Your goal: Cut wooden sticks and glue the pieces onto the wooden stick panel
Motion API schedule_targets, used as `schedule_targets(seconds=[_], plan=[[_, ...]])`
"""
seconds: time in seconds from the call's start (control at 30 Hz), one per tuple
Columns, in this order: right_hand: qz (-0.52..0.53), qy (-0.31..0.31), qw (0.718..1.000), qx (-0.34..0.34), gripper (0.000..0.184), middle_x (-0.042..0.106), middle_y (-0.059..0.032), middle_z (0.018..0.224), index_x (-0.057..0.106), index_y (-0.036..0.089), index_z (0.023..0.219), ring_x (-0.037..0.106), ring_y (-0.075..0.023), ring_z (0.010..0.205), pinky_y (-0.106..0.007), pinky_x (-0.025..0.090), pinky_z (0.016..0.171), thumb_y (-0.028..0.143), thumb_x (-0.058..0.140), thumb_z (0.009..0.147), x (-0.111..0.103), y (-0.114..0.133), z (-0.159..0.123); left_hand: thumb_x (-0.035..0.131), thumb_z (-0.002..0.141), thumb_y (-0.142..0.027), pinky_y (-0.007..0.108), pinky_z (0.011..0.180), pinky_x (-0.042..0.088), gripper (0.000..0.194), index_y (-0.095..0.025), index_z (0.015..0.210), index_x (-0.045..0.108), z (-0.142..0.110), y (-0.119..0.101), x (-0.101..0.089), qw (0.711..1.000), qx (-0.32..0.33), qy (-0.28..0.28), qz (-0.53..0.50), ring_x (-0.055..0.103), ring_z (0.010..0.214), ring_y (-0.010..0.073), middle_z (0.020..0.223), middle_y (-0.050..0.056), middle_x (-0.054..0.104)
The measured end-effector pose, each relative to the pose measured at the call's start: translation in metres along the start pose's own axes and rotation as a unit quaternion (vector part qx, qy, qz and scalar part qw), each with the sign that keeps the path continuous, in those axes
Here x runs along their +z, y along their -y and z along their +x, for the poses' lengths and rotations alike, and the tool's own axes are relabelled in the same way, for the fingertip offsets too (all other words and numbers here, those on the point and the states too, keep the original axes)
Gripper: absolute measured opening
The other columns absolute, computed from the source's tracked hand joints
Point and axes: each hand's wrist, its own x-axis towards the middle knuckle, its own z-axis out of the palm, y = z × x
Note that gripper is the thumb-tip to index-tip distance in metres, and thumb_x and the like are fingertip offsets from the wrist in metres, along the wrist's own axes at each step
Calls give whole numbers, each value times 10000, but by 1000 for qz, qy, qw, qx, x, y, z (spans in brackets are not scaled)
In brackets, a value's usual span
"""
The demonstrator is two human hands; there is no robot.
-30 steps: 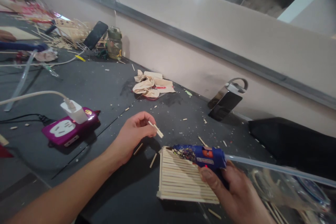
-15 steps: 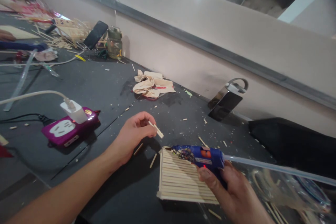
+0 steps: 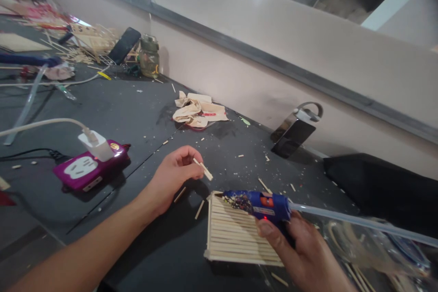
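My right hand (image 3: 301,246) is wrapped round a blue glue gun (image 3: 270,205), its red light lit and a long clear glue stick (image 3: 342,219) coming out of the back. The gun's nozzle points left, at the upper left corner of a panel of pale wooden sticks (image 3: 239,232) lying on the dark table. Whether the tip touches the panel I cannot tell. Left of that corner, my left hand (image 3: 179,175) pinches a few short wooden sticks (image 3: 206,171) between thumb and fingers, just above the table. Two loose stick pieces (image 3: 199,210) lie below it.
A purple power strip (image 3: 92,164) with a white plug and cables is at left. Crumpled brown paper (image 3: 195,109) lies near the wall, with a dark phone-like object (image 3: 294,132) leaning farther right. A bottle (image 3: 149,57) stands at the back left. Plastic packaging (image 3: 372,251) lies at lower right.
The glue gun has shifted very slightly left, its tip still by the panel's corner. My left hand stays in place with its sticks. A hand at the far left edge has left view.
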Motion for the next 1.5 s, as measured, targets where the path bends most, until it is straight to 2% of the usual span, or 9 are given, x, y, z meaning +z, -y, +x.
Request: schedule_targets(seconds=[0.27,0.47,0.67,0.97,1.03,1.17,1.27,1.4,1.5], plan=[[22,0,1000,22,403,715,-100,811,684,212,852,687,-247,792,-385,571,779,500,411,922,-4,8,1,613,603,-155,254,570,377,122,-210,702,568,0,0,0,1000,1,-2,-1,531,583,137,582,-47,577],[12,10,1000,18,406,714,-99,797,694,222,760,689,-244,736,-368,584,723,498,436,908,-4,-2,1,621,622,-146,246,559,384,122,-212,709,567,-1,0,0,1000,-2,6,-3,541,571,130,580,-51,579],[26,-2,999,36,404,718,-103,838,719,229,825,690,-243,725,-346,584,670,534,462,885,-9,-7,-4,649,663,-185,240,569,405,113,-211,735,566,-2,0,2,1000,11,26,-9,558,559,123,610,-46,600],[185,-16,977,103,390,735,-54,873,735,232,870,681,-226,819,-309,547,750,548,506,862,-17,12,6,677,654,-212,231,577,420,194,-202,835,608,-1,1,3,1000,13,20,15,571,590,126,654,-32,629],[243,-21,962,125,405,718,-46,837,729,221,889,664,-210,793,-288,531,714,565,518,853,-19,15,9,668,653,-192,229,578,421,203,-202,846,608,0,2,2,1000,17,18,13,576,590,126,644,-37,631],[361,28,915,177,479,604,-13,633,678,162,876,536,-136,544,-229,406,472,619,546,816,-26,15,16,650,633,-164,231,593,423,212,-193,840,614,3,3,0,999,36,3,13,585,598,130,636,-39,635],[470,81,851,219,435,527,23,560,610,149,779,448,-94,478,-210,337,446,583,602,801,-32,13,21,644,620,-151,231,616,423,214,-185,830,620,5,4,-1,999,50,0,14,587,604,128,633,-40,635],[604,149,747,236,294,559,19,654,560,153,780,457,-61,503,-176,331,471,402,715,774,-38,9,19,654,643,-165,241,633,435,207,-176,848,630,6,5,-3,998,69,3,13,587,606,128,644,-30,640],[644,149,713,236,250,555,22,662,566,156,819,463,-55,509,-163,341,471,324,739,755,-41,10,11,665,664,-184,247,643,442,197,-173,858,633,6,6,-4,997,75,6,15,592,608,129,662,-23,644]])
